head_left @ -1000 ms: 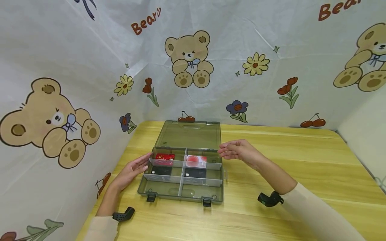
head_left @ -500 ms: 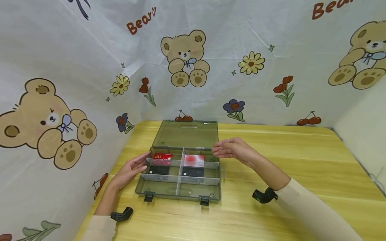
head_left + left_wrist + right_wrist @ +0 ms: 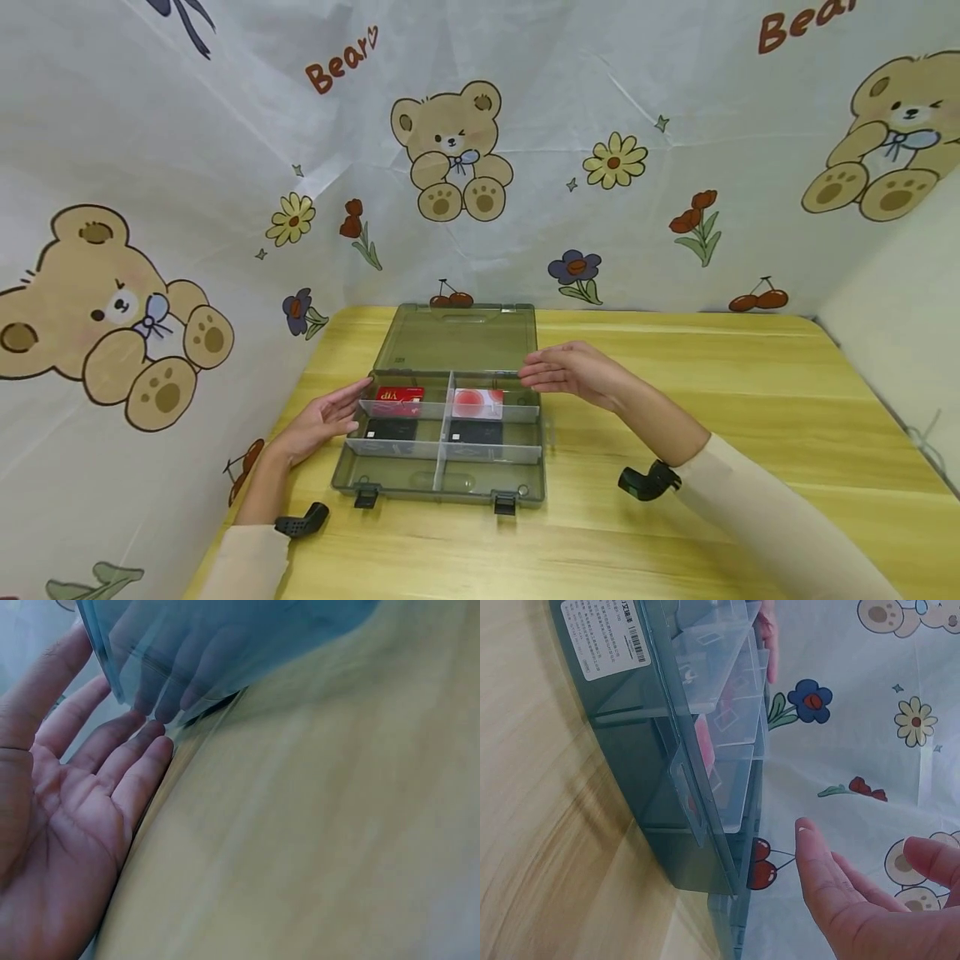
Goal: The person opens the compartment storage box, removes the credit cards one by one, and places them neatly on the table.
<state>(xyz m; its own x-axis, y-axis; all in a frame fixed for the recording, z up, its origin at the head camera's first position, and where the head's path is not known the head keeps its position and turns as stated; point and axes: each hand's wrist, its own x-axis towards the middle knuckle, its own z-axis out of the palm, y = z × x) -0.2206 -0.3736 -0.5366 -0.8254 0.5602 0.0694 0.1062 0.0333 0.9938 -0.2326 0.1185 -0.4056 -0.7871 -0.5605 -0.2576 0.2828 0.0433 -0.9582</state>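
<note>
- A translucent grey-green divided box lies flat on the table, between the two hands, its lid folded back toward the cloth.
- Clear dividers split it into six compartments, in three rows of two.
- Back row: a red card marked "VIP" sits in the left compartment, a white card with a round pinkish-red print in the right one.
- Middle row: one black card sits on the left, another black card on the right, each with a small pale square.
- Two black latches, a left one and a right one, hang at the front edge.
- The left hand is wide, fingers extended, palm toward the box's left wall; contact is hard to tell.
- The right hand is also wide, fingers nearly straight and thumb apart, held near the right rear corner without touching the box.
- A printed label with a barcode sticks to the outer wall.
- Beyond stretch the yellow wood-grain table and a bear-and-flower cloth.
</note>
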